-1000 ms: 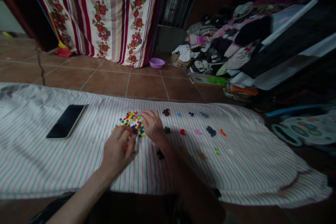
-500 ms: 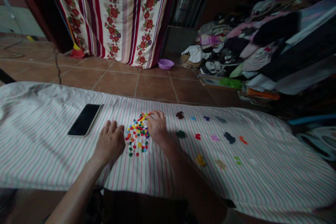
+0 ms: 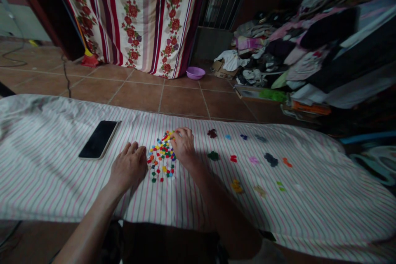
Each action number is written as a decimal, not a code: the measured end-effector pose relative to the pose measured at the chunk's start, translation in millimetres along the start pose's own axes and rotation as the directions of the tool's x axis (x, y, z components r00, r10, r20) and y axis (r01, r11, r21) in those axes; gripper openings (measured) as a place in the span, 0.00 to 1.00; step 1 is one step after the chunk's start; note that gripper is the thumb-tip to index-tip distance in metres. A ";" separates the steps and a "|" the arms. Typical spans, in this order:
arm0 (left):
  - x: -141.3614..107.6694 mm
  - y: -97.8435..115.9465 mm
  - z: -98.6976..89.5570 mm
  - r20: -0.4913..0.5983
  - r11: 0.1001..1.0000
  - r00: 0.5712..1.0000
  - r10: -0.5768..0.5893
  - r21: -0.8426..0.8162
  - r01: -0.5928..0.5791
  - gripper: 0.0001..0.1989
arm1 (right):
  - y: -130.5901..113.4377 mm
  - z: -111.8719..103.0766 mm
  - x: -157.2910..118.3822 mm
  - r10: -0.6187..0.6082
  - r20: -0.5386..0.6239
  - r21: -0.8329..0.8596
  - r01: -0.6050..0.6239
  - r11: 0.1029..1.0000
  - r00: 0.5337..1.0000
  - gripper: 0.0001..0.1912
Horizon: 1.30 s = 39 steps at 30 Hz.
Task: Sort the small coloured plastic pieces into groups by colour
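Note:
A loose pile of small multicoloured pieces (image 3: pixel 162 150) lies on the striped cloth (image 3: pixel 192 198) between my hands. My right hand (image 3: pixel 183 144) reaches over the pile's far right edge, its thumb and fingers curled together at yellow and red pieces. Whatever is between those fingertips is hidden. Left of the pile, my left hand (image 3: pixel 129 164) rests on the cloth, palm down with fingers stretched out, holding nothing. To the right are small single-colour groups, among them a dark green group (image 3: pixel 213 156), a red group (image 3: pixel 233 158), a yellow group (image 3: pixel 236 186) and a dark grey group (image 3: pixel 271 159).
A phone (image 3: pixel 99 140) with a dark screen lies left of my left hand. Beyond the cloth, a purple basin (image 3: pixel 195 73) stands on the tiled floor by a floral curtain (image 3: pixel 133 16). Heaped clothes (image 3: pixel 278 45) fill the back right.
My right hand has shifted very slightly at the far edge of the pile, its fingers still curled. My left hand stays in place. The whole view has tilted a little.

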<state>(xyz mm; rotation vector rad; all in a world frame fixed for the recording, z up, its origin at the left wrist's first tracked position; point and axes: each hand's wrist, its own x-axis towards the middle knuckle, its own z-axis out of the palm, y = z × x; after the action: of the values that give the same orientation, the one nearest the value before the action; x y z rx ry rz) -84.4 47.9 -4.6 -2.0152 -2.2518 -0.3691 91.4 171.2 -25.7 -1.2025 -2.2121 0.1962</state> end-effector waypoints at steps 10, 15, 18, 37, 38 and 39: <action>-0.3 -1.9 -1.9 -0.019 1.000 1.000 -0.011 -0.024 0.011 0.17 | 0.0 0.4 0.1 0.009 0.017 -0.014 -0.008 1.000 1.000 0.08; 1.6 -3.7 -3.8 0.028 0.999 0.999 -0.022 -0.031 0.022 0.18 | 1.2 0.5 2.2 -0.001 0.018 -0.002 0.001 1.000 1.000 0.07; 2.6 -4.8 -6.6 0.037 0.999 0.999 -0.016 -0.038 0.017 0.15 | 0.9 -0.8 2.5 -0.030 0.010 0.034 0.030 0.999 1.000 0.08; 3.3 -9.1 27.9 -0.213 0.990 0.977 -0.030 -0.142 -0.001 0.16 | 14.3 -42.9 -2.4 -0.093 -0.006 0.165 0.092 0.982 0.996 0.10; 2.8 -7.8 28.2 -0.214 0.990 0.976 -0.031 -0.141 0.001 0.16 | 17.7 -46.2 -3.5 -0.087 -0.011 0.167 0.088 0.982 0.996 0.10; 2.5 -6.5 28.0 -0.216 0.990 0.976 -0.030 -0.138 0.000 0.16 | 21.2 -49.3 -4.6 -0.078 -0.017 0.170 0.080 0.982 0.997 0.11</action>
<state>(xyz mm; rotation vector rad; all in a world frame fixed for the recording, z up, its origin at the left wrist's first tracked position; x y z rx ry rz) -88.7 56.6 -31.9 -1.9116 -2.1621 -0.7276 136.7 172.2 3.5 -1.0187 -2.1808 0.3397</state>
